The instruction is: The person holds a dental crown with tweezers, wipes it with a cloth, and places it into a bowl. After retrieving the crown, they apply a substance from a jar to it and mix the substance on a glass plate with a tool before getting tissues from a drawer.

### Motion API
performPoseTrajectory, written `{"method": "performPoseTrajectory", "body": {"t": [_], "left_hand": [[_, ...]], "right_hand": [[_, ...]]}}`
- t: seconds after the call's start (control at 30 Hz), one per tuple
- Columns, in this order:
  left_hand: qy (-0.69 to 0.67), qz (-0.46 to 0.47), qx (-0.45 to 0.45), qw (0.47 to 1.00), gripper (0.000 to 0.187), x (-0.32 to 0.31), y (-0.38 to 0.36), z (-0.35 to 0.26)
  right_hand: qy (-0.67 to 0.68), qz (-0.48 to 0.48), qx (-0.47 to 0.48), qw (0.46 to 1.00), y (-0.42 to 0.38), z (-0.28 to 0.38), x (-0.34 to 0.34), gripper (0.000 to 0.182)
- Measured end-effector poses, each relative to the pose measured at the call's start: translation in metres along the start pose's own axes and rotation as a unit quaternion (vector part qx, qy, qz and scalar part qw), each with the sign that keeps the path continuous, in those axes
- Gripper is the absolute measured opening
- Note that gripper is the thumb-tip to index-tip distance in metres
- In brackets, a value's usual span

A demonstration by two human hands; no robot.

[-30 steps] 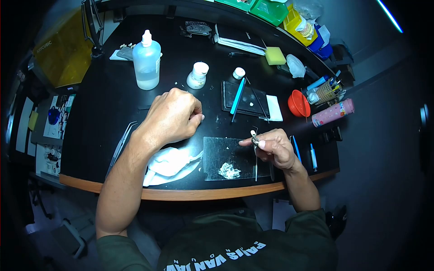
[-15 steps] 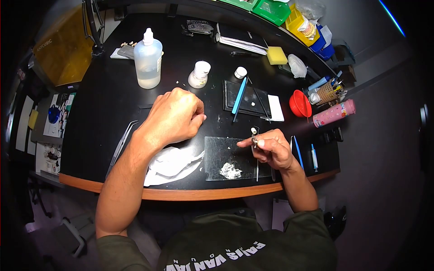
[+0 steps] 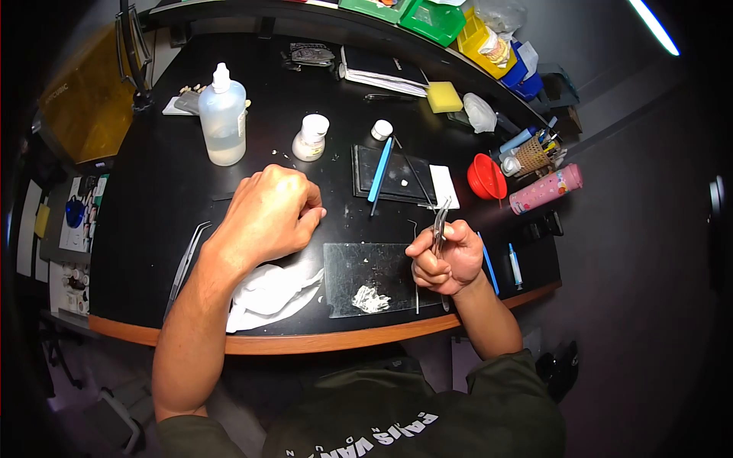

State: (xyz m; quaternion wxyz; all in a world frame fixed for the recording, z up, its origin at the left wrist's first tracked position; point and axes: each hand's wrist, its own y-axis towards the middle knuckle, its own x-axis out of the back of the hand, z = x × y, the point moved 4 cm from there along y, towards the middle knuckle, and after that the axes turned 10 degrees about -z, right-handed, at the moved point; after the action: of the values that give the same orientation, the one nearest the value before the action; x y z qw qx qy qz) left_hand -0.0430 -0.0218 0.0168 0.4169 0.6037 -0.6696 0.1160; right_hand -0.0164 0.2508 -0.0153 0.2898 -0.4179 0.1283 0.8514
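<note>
At the left of the frame, a pair of metal tweezers (image 3: 185,263) lies unused on the black tabletop (image 3: 153,183), and a squeeze bottle (image 3: 223,116) stands in the upper left. The left hand (image 3: 269,210) is curled into a loose fist just left of centre, resting near a crumpled white tissue (image 3: 267,294); whether it pinches anything small cannot be told. Below centre lies a clear glass slab (image 3: 363,275) with a lump of whitish paste (image 3: 370,299) near its lower edge. To its right, the right hand (image 3: 447,259) is closed around a slim metal instrument (image 3: 438,221), tip raised above the slab. The step in hand seems to be working the paste; the next move likely calls for lowering the tip to the lump with a steady, light touch.
</note>
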Motion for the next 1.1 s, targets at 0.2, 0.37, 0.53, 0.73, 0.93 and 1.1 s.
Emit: {"method": "performPoseTrajectory", "body": {"t": [0.2,0.37,0.53,0.73,0.93,1.1], "left_hand": [[-0.005,-0.006,-0.008,1.000,0.012,-0.001,0.000,0.000],[-0.007,-0.010,-0.007,1.000,0.012,-0.001,-0.001,0.000],[-0.007,-0.009,-0.004,1.000,0.013,-0.002,0.000,0.000],[-0.002,-0.014,-0.009,1.000,0.013,-0.002,-0.001,0.001],[-0.004,-0.014,0.000,1.000,0.013,-0.001,0.000,-0.001],[0.037,-0.079,0.032,0.996,0.012,0.012,0.000,0.004]], "right_hand": [[0.035,0.014,-0.007,0.999,0.001,0.000,-0.001,0.068],[0.041,0.027,-0.009,0.999,0.001,0.000,-0.003,0.069],[0.050,0.032,-0.011,0.998,0.002,-0.001,-0.005,0.070],[0.050,0.035,-0.014,0.998,0.001,-0.001,-0.003,0.070],[0.035,0.030,-0.009,0.999,0.001,-0.001,-0.004,0.070],[-0.230,-0.183,0.079,0.952,0.002,0.011,0.005,0.059]]}}
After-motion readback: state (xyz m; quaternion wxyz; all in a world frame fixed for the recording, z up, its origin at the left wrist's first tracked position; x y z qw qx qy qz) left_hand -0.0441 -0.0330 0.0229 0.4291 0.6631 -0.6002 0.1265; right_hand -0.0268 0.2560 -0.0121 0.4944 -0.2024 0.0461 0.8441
